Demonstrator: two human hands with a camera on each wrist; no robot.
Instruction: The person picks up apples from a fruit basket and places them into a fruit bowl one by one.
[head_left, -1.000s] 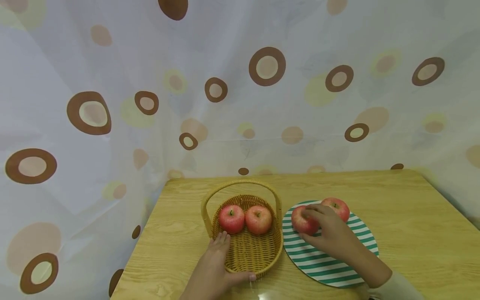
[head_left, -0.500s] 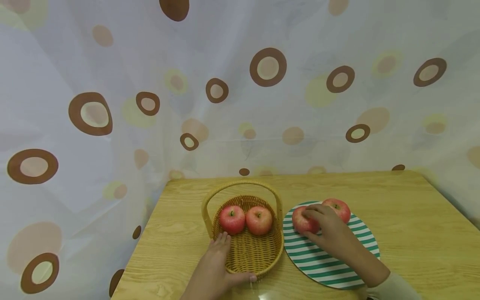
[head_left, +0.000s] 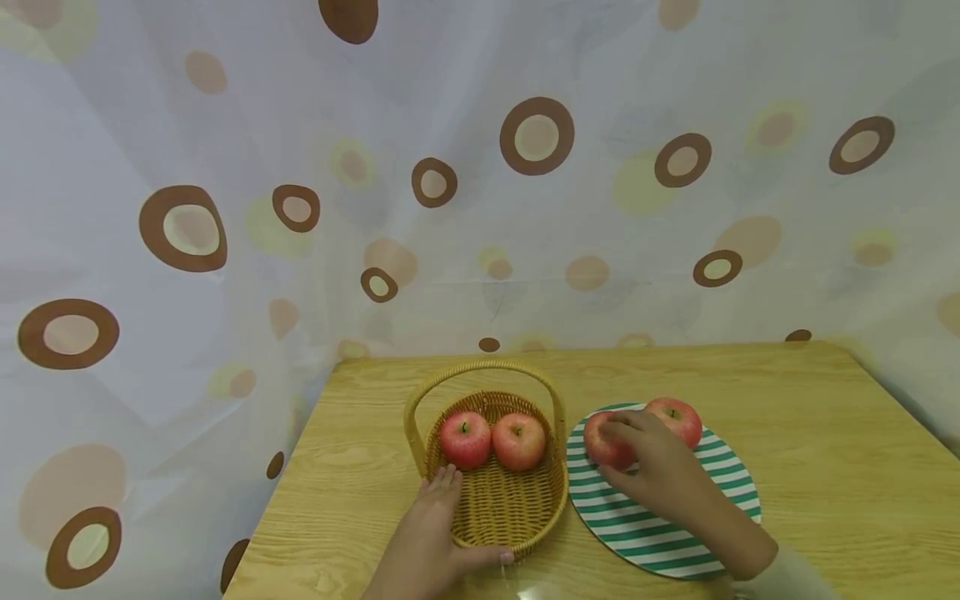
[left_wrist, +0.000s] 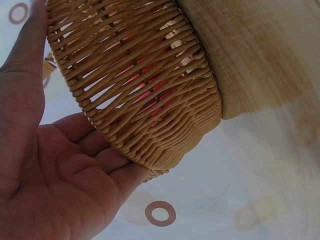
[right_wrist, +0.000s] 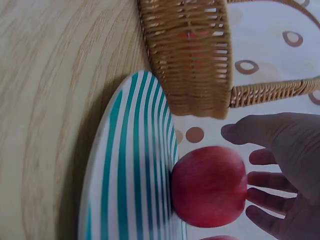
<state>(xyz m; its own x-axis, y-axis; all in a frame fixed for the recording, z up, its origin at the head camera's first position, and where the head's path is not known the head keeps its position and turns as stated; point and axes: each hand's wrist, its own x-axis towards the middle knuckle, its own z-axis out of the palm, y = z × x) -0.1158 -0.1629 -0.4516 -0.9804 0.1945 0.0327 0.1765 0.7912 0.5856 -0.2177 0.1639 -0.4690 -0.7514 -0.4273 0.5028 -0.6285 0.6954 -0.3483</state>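
In the head view, my left hand [head_left: 427,533] rests against the near-left rim of a wicker basket [head_left: 551,508], fingers and thumb spread. The left wrist view shows its fingertips hidden behind the basket's woven wall [left_wrist: 145,85]. Two red apples, a left one [head_left: 465,440] and a right one [head_left: 519,442], sit side by side inside. My right hand [head_left: 660,467] is over an apple [head_left: 606,442] on a striped plate [head_left: 637,525]. In the right wrist view its thumb stands off the apple [right_wrist: 210,187], fingers extended close to its top; contact is unclear. Another apple [head_left: 675,421] lies behind.
The basket's arched handle [head_left: 483,365] rises over its far half. The green-and-white plate lies close to the basket's right side on a wooden table [head_left: 832,467]. A patterned sheet [head_left: 465,83] hangs behind and along both sides.
My right thumb closes toward the apple at half a second ago, then stands wider from it now. The left hand, basket and apples keep their places; the view shifts slightly.
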